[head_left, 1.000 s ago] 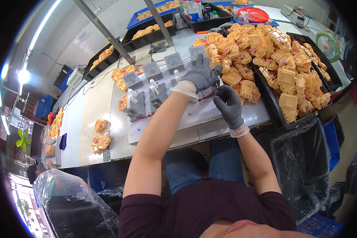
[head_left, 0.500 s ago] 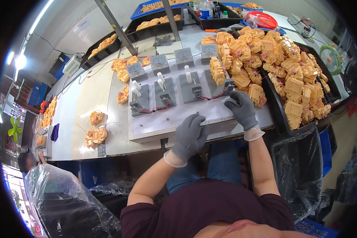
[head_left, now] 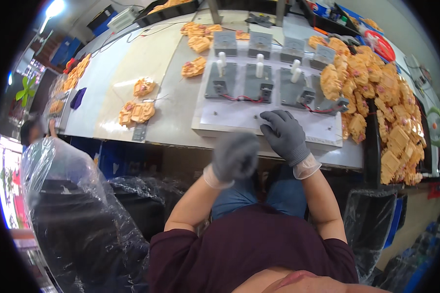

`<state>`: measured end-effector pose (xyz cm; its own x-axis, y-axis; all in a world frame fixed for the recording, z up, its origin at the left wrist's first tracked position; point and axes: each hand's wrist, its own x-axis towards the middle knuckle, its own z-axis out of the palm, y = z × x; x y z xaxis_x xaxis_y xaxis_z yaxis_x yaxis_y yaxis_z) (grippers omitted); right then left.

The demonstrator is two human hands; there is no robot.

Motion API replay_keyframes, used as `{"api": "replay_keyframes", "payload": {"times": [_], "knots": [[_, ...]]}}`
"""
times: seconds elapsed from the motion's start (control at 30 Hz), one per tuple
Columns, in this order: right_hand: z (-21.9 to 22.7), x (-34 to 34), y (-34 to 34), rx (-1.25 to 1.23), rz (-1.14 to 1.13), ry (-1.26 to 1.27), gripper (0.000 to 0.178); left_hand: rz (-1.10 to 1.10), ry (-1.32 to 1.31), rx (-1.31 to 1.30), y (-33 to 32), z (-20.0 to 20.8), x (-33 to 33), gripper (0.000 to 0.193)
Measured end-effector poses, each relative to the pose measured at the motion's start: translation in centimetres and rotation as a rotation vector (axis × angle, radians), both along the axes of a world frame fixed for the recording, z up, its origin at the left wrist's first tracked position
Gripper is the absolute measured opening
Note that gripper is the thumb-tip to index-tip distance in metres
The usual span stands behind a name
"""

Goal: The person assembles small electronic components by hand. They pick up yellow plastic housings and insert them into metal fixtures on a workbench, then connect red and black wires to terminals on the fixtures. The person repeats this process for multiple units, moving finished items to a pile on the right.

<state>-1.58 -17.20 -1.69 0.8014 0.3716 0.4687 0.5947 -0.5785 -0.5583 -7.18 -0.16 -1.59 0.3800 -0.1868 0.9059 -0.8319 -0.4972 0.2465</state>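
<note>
My right hand (head_left: 284, 137), in a grey glove, is over the front of the white test board (head_left: 230, 115). Its fingers are bent but apart, near a small metal stud, and nothing shows in them. My left hand (head_left: 236, 156), also gloved, hangs just off the board's front edge; motion smears its fingers. Along the board stand several grey fixtures (head_left: 257, 84) with white upright pegs (head_left: 259, 66) and red wires. Behind them is a row of grey analog meters (head_left: 260, 44). An orange-yellow plastic casing (head_left: 330, 82) covers part of the rightmost fixture.
A big heap of similar casings (head_left: 362, 73) fills the right side, spilling over a black tray (head_left: 373, 146). A few loose casings (head_left: 137, 112) lie on the table to the left. A small green fan (head_left: 435, 126) stands far right. Another person (head_left: 32, 131) sits far left.
My view has swung left, so the board appears farther right. My right hand has left the rightmost fixture for the board's front middle. My left hand has drawn back off the front edge.
</note>
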Motion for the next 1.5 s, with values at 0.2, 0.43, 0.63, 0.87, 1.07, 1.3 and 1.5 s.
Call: {"api": "replay_keyframes", "payload": {"times": [0.2,0.43,0.63,0.87,1.07,1.3,1.5], "knots": [[-0.4,0.9,2.1,0.028,-0.037,0.038,0.025,0.604,0.369,-0.242,12.5,-0.9,11.4,0.020],[-0.5,1.1,1.4,0.044,-0.065,0.099,0.027,1.050,0.861,0.035,16.5,-4.5,22.4,0.059],[-0.8,1.3,1.3,-0.025,-0.081,0.049,0.029,0.676,1.060,-0.001,19.2,-6.7,24.0,0.086],[0.4,1.0,2.8,0.534,-0.003,0.158,0.059,0.479,1.039,-0.577,21.9,-5.2,21.0,0.052],[-1.0,2.1,1.2,0.738,0.152,0.387,0.053,-0.055,0.785,-0.918,12.3,6.3,15.5,0.046],[-1.0,2.0,1.6,0.863,0.328,0.498,0.046,0.271,0.195,0.084,1.9,6.5,16.8,0.038],[-0.7,2.0,1.0,0.833,0.302,0.459,0.047,0.192,0.642,0.263,-1.9,6.0,15.6,0.048]]}}
